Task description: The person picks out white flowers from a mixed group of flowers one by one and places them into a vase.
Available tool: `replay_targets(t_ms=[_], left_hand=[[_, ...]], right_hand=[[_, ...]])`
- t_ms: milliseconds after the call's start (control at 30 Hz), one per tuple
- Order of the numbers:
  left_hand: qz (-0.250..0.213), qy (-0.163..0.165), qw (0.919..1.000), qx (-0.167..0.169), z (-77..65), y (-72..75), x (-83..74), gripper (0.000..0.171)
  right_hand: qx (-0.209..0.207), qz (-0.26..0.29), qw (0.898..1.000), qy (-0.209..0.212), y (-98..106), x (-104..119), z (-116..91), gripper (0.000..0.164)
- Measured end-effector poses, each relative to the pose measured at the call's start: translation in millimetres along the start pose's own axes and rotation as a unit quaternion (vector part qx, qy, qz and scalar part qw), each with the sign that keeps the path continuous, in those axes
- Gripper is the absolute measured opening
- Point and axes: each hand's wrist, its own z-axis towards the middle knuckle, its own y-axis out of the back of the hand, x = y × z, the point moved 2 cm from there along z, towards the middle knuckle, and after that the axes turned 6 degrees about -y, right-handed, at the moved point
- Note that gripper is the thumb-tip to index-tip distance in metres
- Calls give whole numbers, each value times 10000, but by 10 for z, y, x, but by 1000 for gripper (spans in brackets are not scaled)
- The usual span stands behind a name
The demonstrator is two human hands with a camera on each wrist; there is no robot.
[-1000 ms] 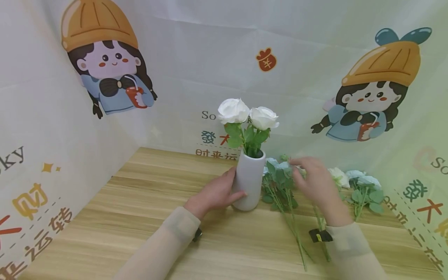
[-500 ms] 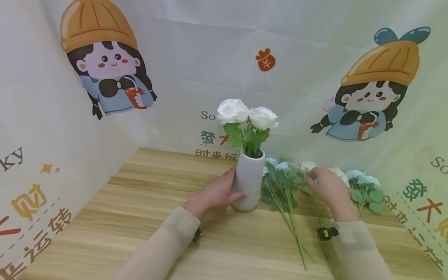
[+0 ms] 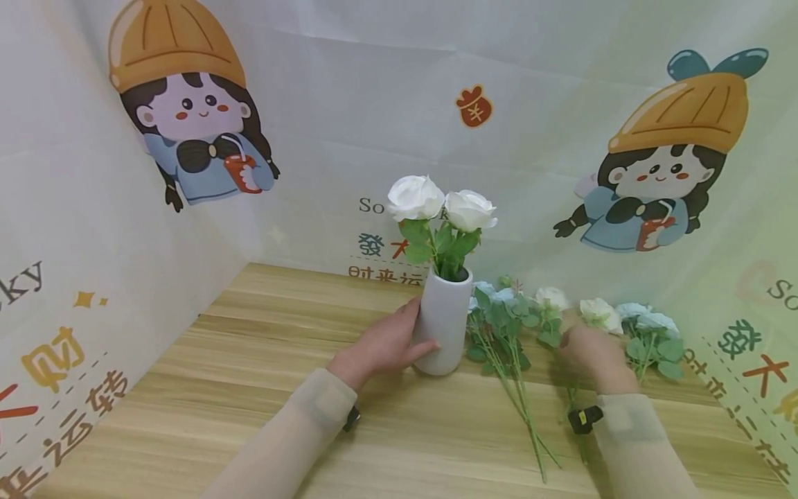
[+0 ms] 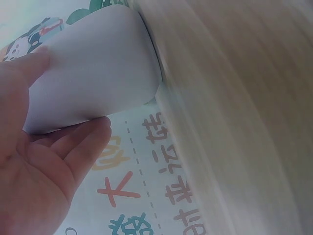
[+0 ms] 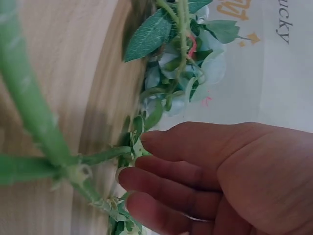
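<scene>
Left hand (image 3: pixel 383 343) gripping white vase (image 3: pixel 444 319) on bench (image 3: pixel 206 388); right hand (image 3: pixel 595 353) hovering by lying white rose (image 3: pixel 551 298), cannot tell whether pinching or spread!

The right hand (image 3: pixel 595 357) has been drawn away from the bunch of light-blue, green-leaved flowers (image 3: pixel 502 296), shifted rightward and then brought nearer the person. By this, the bloom of the round white rose (image 3: pixel 551 299), covered a second ago and partly hidden half a second ago, has been left in view. More of the cream-white blossom (image 3: pixel 600 314) beside it has been uncovered. The black wrist-worn device (image 3: pixel 584 419) has been carried slightly rightward.
</scene>
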Motion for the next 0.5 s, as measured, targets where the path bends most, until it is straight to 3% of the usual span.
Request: replay_targets(t_ms=[333,500], left_hand=[[-34,64,10000,6,-2,0,2,93],[-83,109,9999,40,1,2,0,93]], right_hand=[[212,31,9990,-388,-54,-35,-35,28],[373,418,9975,-435,-118,-28,-20,36]])
